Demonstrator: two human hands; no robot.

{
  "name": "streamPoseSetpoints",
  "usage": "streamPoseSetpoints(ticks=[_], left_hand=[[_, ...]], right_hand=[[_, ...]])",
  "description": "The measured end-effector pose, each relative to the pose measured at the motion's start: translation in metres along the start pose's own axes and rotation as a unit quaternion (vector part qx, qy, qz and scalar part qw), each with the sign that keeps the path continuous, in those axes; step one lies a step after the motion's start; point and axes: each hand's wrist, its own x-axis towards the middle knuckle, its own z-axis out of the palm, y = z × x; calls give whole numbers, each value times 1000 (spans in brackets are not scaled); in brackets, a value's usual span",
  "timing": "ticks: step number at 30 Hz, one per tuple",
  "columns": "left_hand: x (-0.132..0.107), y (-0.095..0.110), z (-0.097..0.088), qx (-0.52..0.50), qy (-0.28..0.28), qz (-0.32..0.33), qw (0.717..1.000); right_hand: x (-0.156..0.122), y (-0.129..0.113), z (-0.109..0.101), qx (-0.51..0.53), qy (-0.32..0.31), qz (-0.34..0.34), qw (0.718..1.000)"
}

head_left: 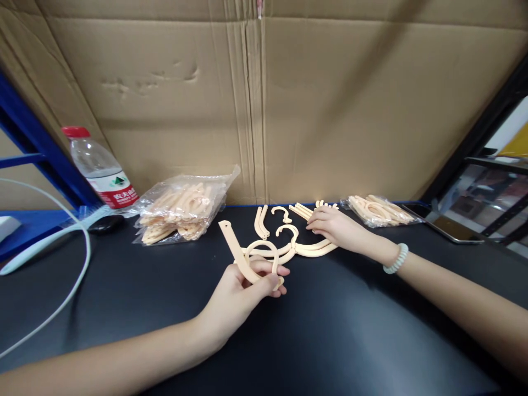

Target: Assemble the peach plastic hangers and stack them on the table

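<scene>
My left hand [247,291] is closed around the joint of a partly assembled peach-coloured plastic clothes hanger [235,247]. One flat arm with a hole at its tip points up and away, and a hook [275,256] curves beside it. My right hand [336,228] reaches over the loose parts, fingers together and pointing down at several straight hanger strips [302,211]; what the fingertips grip is hidden. Between the hands lies a joined hanger [315,251] with its hook up. Behind it are a loose hook [282,212] and curved hanger arms [261,221].
A clear bag of hanger parts [185,206] stands left, a smaller bag [377,210] right. A water bottle [103,170], a white cable [84,264] and a black mouse-like object [106,223] are at left. Cardboard [330,110] walls the back; a phone-like slab [445,225] lies far right.
</scene>
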Motion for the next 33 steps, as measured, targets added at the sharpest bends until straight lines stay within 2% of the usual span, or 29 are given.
streamPoseSetpoints(ticks=[10, 15, 17, 20, 22, 25, 30, 33], left_hand=[[-3, 3, 1, -49, 10, -13, 999], [-2, 0, 0, -41, 5, -5, 999], [-2, -1, -1, -51, 11, -8, 999], [-1, -2, -2, -62, 11, -10, 998], [1, -2, -3, -65, 5, -3, 998], [2, -4, -4, -66, -1, 10, 998], [1, -4, -5, -79, -3, 14, 997], [0, -2, -4, -73, -6, 14, 997]], right_hand=[[-1, 3, 3, 60, 43, 35, 997], [-1, -4, -1, 105, 124, 75, 984], [-1, -11, -6, 189, 182, 124, 957], [1, -26, -16, 362, 259, 203, 872], [2, -38, -20, 429, 284, 221, 828], [4, -55, -21, 492, 292, 233, 787], [5, -72, -16, 563, 297, 316, 704], [4, -76, -14, 578, 298, 337, 681]])
